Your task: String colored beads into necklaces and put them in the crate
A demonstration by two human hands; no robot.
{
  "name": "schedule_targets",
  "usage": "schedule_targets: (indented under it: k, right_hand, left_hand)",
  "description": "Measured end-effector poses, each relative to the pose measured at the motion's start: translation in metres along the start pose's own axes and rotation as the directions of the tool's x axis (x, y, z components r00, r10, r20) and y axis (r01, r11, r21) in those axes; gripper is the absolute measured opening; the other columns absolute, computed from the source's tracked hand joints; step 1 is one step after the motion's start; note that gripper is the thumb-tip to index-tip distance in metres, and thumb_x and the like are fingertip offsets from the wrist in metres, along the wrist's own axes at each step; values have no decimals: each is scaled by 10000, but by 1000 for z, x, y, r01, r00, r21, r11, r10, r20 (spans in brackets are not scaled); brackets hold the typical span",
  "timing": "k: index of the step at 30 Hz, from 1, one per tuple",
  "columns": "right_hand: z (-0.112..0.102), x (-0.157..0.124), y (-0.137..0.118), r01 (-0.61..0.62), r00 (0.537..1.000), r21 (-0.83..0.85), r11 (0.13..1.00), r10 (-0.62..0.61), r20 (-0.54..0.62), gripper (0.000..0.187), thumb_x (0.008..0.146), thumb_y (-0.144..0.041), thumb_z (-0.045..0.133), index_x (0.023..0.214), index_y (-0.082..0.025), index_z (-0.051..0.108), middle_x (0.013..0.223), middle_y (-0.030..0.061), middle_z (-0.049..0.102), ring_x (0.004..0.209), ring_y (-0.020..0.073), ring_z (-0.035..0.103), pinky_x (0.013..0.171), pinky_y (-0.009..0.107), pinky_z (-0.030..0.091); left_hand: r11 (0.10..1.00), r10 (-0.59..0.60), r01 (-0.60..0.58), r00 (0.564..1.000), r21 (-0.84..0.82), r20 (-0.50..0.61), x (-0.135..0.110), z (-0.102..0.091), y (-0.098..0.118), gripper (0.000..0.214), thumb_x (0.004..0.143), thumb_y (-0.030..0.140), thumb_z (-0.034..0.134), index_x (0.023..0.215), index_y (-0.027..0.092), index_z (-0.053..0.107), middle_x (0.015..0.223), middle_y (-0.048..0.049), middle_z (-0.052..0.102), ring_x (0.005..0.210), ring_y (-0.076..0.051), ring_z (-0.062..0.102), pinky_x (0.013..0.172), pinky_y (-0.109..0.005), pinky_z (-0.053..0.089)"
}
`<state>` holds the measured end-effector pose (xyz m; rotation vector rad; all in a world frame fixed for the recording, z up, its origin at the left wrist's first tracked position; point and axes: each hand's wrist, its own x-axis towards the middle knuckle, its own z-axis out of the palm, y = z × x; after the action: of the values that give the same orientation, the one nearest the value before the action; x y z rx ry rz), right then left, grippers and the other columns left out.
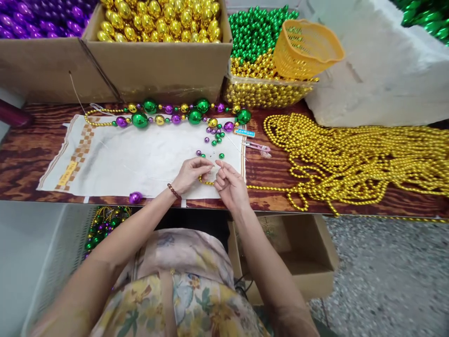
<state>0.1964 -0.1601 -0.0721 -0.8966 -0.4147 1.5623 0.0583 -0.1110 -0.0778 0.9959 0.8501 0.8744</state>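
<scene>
My left hand, a dark beaded bracelet at its wrist, is closed in a pinch over the white cloth. A gold bead strand curls out from beneath its fingers, passes my right hand and runs off to the right. The right thumb and forefinger are pinched close to the left fingertips; what lies between them is too fine to make out. Just beyond the hands are scattered small green beads and purple beads. Farther back lies a necklace of large green, purple and gold beads.
Cardboard boxes hold purple beads and gold beads. An orange basket tilts over a bead-filled tub. Gold strands heap at right. Pink snips lie beside the cloth; a purple bead rests near the front edge.
</scene>
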Motion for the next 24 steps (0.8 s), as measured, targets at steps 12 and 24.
schedule_targets:
  k: [12,24]
  right_hand:
    - [-4,8,5,308,942,-848,430,-260,211,367,949,-316,487,1261,-253,669,713,10,601,594,171,560,648,330,507]
    - [-23,21,-20,147,967,-857,-494,-113,230,435,854,-472,503,1218,-276,640,521,17,469,385,143,253,521,346,265]
  left_hand:
    - [998,-61,61,998,-8,-5,14,-9,-2,228,682,280,791,805,122,681,660,25,621,534,-57,498,542,-203,395]
    - [898,52,-52,999,438,12,14,-5,-20,162,919,281,576,794,190,626,829,-9,666,810,-142,589,749,-270,424]
